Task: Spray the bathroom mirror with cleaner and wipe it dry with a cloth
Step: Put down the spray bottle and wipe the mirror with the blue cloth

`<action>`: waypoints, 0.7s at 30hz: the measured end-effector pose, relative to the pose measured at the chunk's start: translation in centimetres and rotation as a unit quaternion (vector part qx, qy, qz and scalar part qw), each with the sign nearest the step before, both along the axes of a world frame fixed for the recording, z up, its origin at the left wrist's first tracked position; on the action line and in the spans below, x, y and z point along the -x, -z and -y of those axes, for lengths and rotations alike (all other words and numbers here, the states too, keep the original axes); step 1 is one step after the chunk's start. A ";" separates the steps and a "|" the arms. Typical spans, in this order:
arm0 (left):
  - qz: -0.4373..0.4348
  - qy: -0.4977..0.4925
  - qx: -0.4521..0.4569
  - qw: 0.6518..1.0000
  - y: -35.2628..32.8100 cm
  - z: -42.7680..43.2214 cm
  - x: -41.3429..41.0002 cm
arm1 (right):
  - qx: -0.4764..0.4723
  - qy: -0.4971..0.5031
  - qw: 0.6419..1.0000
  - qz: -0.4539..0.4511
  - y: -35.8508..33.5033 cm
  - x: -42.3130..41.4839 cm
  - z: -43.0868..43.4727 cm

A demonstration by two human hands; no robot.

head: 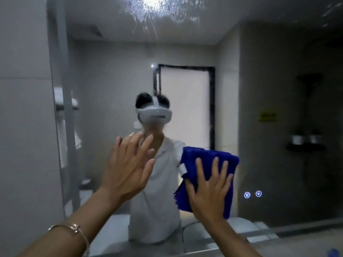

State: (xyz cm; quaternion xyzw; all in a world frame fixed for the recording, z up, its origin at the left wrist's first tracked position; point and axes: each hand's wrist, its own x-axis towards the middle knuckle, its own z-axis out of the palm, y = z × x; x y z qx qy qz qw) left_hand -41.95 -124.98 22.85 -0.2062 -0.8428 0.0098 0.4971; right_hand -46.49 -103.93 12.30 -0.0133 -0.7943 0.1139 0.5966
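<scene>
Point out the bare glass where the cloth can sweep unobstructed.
Free: the mirror right of the blue cloth, above the lit icons; also the band between the cloth and the droplets up top. Crowded: the centre, left hand beside right hand pressing the cloth.

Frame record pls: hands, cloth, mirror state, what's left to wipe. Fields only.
left hand: open, fingers straight, raised at the mirror; contact with glass unclear
right hand: fingers spread flat, pressing the blue cloth on the glass
cloth position: lower middle of the mirror, right of the left hand
wet area: spray droplets and runs along the top of the mirror
left to wipe: likely the top band, well above the cloth
other: lit touch icons lower right; bracelet on left wrist
</scene>
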 end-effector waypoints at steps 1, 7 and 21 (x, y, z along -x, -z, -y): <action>0.001 0.013 0.006 1.000 0.1 -0.8 0.1 | -0.048 -0.010 0.999 0.001 0.8 -0.1 1.7; -0.091 0.062 -0.013 0.994 -3.7 -1.8 -0.8 | -0.241 -0.082 0.963 -0.084 -12.1 0.9 3.9; -0.017 -0.021 -0.004 1.000 0.3 2.1 -0.6 | -0.029 -0.007 0.999 0.021 0.3 -0.2 -0.9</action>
